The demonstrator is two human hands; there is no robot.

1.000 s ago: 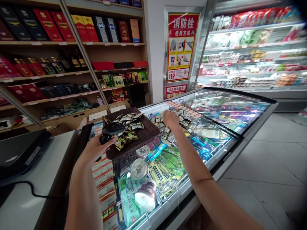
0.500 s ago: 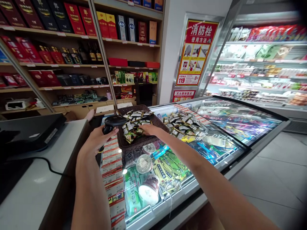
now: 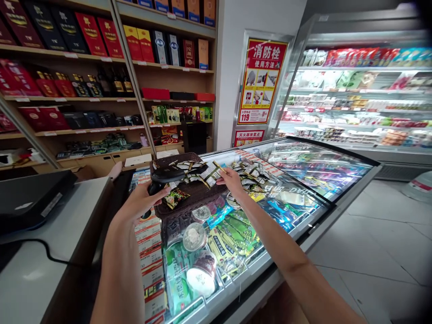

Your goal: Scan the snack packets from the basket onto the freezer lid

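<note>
While left hand (image 3: 141,201) grips scanner (image 3: 167,175) near basket rim (image 3: 199,199) | right hand (image 3: 231,181) pinches packet (image 3: 211,174) | hands apart

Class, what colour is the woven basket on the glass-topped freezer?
The woven basket is dark brown, seen best in the head view.

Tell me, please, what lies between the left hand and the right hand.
In the head view, the basket with small packets lies between the left hand, holding a black scanner, and the right hand, pinching one packet.

right hand (image 3: 231,180) moved from inside the basket (image 3: 194,198) to its right edge, now pinching a lifted packet (image 3: 212,175)
</note>
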